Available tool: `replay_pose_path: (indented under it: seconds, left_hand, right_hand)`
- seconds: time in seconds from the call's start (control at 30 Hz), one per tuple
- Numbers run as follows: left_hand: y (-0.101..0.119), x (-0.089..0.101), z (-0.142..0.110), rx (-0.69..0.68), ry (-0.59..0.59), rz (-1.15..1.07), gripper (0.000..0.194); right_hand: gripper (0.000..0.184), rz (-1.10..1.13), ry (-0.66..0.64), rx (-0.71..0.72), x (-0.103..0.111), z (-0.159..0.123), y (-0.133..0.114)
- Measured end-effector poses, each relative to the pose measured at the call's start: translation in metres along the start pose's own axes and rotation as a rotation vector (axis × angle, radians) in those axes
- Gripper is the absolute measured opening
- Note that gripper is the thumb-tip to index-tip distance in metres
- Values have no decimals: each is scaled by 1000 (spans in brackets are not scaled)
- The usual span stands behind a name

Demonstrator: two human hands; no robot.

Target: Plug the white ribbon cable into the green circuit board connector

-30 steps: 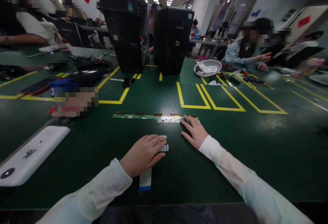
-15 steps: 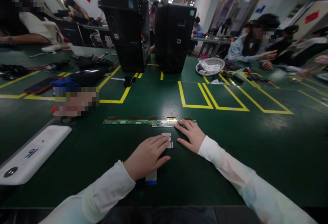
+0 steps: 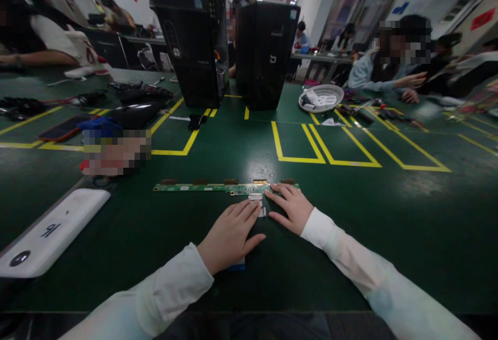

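Observation:
A long, narrow green circuit board (image 3: 210, 188) lies across the table, with several brownish-gold tabs along its far edge. My right hand (image 3: 290, 206) rests on the board's right part, fingers spread and thumb apart. Lying flat over a white ribbon cable (image 3: 262, 212), my left hand (image 3: 233, 233) covers most of it, fingertips on the strip and thumb stretched out. The cable's far end meets the board's near edge; whether it is seated there I cannot tell. Its blue-tipped near end (image 3: 238, 267) shows below my left palm.
Two black computer towers (image 3: 259, 59) stand ahead on the green table. A white basket (image 3: 321, 98) sits to their right. At left lie a white device (image 3: 54, 231), a blue item (image 3: 100, 125) and black cables (image 3: 27, 104). Yellow tape (image 3: 354, 163) marks rectangles. Other people sit around.
My left hand has slid the ribbon cable forward and slightly right, up to the board's near edge. My right hand stays on the board.

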State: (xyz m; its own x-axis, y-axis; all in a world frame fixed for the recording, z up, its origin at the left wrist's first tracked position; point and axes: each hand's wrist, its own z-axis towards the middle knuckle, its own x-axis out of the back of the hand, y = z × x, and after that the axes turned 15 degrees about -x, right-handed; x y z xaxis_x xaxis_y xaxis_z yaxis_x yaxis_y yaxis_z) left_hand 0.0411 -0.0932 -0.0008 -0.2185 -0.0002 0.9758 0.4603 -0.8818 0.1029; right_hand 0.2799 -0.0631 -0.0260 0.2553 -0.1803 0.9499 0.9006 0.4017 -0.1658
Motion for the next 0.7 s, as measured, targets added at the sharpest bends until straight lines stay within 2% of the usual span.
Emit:
replay_pose_path:
  seconds: [0.7]
  left_hand:
    - [-1,-2,4,52,30,-39,56]
  right_hand:
    - [56,32,1,-3,-2,-3,3]
